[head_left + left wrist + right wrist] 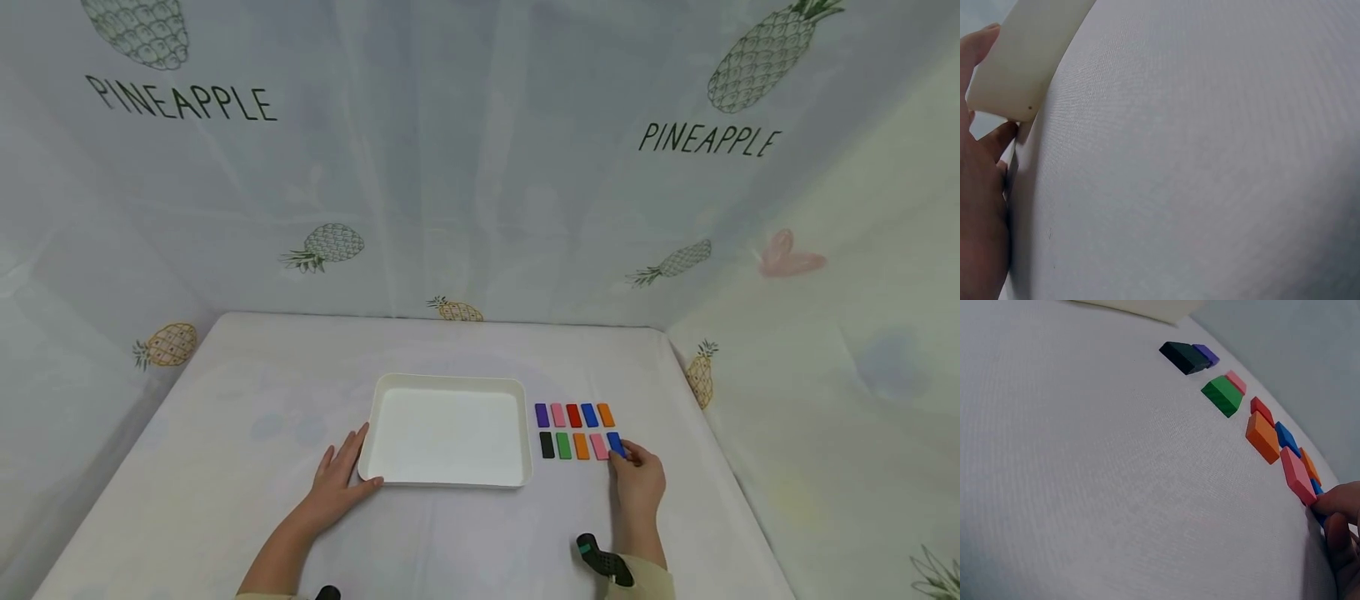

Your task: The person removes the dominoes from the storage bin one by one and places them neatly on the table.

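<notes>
A shallow white rectangular tray point(450, 482) lies on the table. My left hand point(337, 483) rests at its near left corner, fingers spread along the left side and thumb at the front edge. In the left wrist view the left hand point(982, 206) touches the tray wall point(1029, 62). At the right end of the front row, my right hand point(640, 482) pinches a blue rectangular block point(616, 442) between thumb and fingers. Beside that block lies a pink block point(598, 447). The right wrist view shows the right fingers point(1341, 503) mostly covering the blue block.
Two rows of flat coloured blocks lie right of the tray. The front row has black point(547, 445), green point(563, 446) and orange point(581, 446) blocks; purple point(542, 415), pink, red, blue and orange ones stand behind. Patterned cloth walls point(450, 167) surround the table.
</notes>
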Demonstrator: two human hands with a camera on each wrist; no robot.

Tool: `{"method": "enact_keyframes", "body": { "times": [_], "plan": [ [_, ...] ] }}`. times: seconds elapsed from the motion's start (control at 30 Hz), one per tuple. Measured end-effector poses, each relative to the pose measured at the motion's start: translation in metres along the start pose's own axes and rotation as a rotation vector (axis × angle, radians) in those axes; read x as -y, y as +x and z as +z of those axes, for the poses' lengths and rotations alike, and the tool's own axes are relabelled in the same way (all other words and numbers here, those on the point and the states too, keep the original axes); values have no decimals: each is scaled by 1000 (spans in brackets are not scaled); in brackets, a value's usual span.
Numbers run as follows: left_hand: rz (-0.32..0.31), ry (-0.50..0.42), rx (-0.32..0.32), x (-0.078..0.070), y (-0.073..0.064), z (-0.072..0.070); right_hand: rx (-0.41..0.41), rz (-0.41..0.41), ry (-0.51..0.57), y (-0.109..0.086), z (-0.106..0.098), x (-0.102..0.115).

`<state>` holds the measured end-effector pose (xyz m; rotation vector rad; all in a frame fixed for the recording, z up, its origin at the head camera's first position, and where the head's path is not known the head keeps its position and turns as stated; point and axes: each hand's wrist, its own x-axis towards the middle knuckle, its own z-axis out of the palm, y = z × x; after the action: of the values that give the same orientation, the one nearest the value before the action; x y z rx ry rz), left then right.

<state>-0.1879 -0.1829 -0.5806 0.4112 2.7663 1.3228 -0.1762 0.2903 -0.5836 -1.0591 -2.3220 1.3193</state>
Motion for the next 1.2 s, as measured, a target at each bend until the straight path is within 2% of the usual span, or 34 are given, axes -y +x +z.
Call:
{"method": "enact_keyframes", "body": {
  "times": [0.27,0.47,0.67,0.87,1.03,1.2],
  "plan": [
    [-2,58,18,4,0,-2,1,-15,4,2,5,1],
    [10,45,9,4,-1,0,-7,-9,-17,1,4,-4],
    [2,19,32,8,-8,4,4,11,-14,-7,-3,-13],
    [4,-1,13,10,-9,-1,60,35,45,-14,-6,-7],
    [33,-20,-13,12,-5,-1,120,5,44,-13,-15,-4],
    [11,-30,-20,12,-8,-11,216,-44,10,-17,-24,0]
  ]
}}
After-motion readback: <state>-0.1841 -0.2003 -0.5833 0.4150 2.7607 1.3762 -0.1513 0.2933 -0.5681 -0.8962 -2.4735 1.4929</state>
